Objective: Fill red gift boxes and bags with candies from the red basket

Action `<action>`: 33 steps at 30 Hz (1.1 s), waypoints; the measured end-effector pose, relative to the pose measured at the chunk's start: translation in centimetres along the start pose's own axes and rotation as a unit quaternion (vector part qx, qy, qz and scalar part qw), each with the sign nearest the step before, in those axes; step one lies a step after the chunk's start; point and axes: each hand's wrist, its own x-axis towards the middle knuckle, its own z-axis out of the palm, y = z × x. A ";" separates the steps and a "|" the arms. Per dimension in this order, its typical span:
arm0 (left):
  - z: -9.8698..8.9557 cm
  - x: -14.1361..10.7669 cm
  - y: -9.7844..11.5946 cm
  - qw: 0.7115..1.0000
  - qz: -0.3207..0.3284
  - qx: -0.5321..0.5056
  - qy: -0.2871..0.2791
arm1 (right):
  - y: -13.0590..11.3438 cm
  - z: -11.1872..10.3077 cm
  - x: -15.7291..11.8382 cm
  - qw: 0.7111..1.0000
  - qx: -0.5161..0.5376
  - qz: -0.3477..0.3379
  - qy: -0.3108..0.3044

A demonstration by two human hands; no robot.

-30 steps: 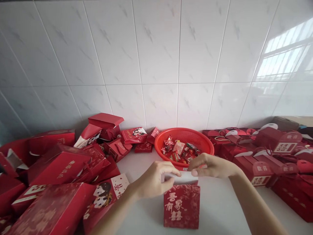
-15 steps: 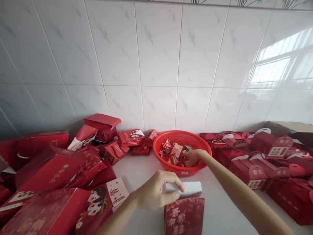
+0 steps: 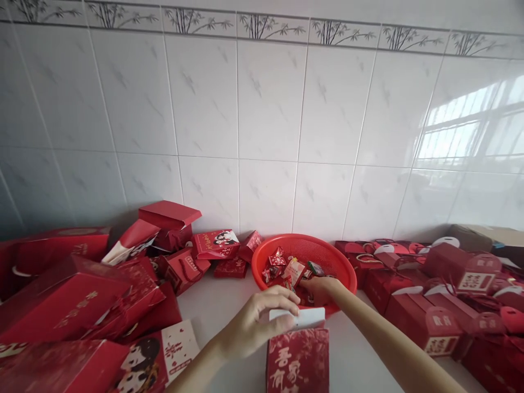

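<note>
A small red gift box [image 3: 298, 357] with pale writing stands on the white counter in front of me, its white-lined flap [image 3: 313, 317] raised. My left hand [image 3: 256, 322] is closed on that flap, thumb on the near side and fingers over the far side. Beyond the box sits a red plastic colander [image 3: 344, 267] holding wrapped candies [image 3: 293, 271]. My right hand [image 3: 319, 289] reaches into the colander among the candies. Its fingertips are hidden, so whether it grips a candy cannot be made out.
Red gift boxes and bags [image 3: 77, 289] lie heaped on the left. Closed red handled boxes [image 3: 423, 325] crowd the right side, with a brown cardboard box [image 3: 487, 234] behind them. A tiled wall [image 3: 266, 109] rises at the back of the counter [image 3: 229, 297].
The view has tilted upward, so more of the wall shows. My left hand stays at the box flap. My right hand has gone a little deeper among the candies.
</note>
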 end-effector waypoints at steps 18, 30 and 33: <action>1.4 6.3 -2.5 0.857 -0.180 0.478 -0.068 | -1.1 1.5 -2.0 0.971 0.200 -0.005 0.132; 1.7 6.9 -2.9 0.870 -0.224 0.422 -0.118 | 0.1 0.4 -3.1 0.790 0.549 -0.045 0.269; 1.6 7.9 -3.0 0.860 -0.240 0.428 -0.139 | -0.2 0.2 -3.1 0.759 0.581 -0.032 0.294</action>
